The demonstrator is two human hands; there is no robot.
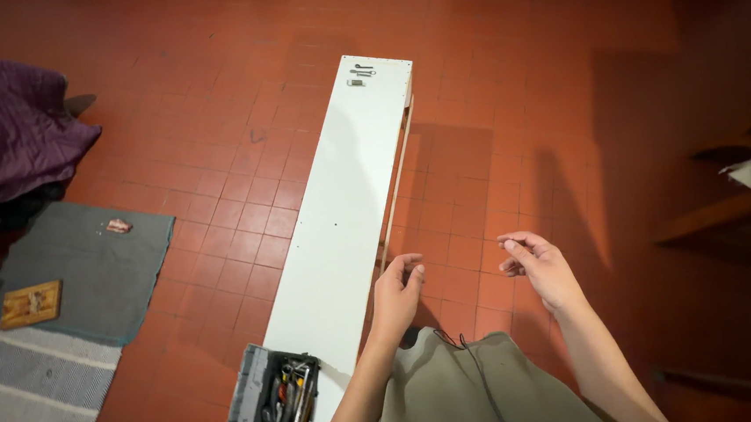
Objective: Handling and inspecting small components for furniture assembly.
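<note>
A floor of red-brown square tiles [561, 92] fills the view, and on it a long white panel [340, 213] is laid flat, running away from the person. At the panel's far end a few small metal fittings [361, 73] are set down; along its right edge a thin pale strip [398, 178] is seen, and whether it is fixed to the panel cannot be told. An open grey toolbox [276, 401] full of hand tools is placed against the panel's near left corner. Left of the panel a grey mat [89, 266] is spread, with a small wooden block [30, 304] on it, and a purple cloth [4, 131] is heaped beyond the mat. The left hand [396, 293] is held just off the panel's right edge near its near end, fingers [410, 266] loosely curled and apart, nothing gripped. The right hand [538, 266] is held further right of the panel over the tiles, fingers bent, apart and empty. As far as can be judged, the work is at an early stage: the panel is laid out and the fittings lie loose, no tool is taken from the toolbox, and the fitting of parts appears left to be done.
</note>
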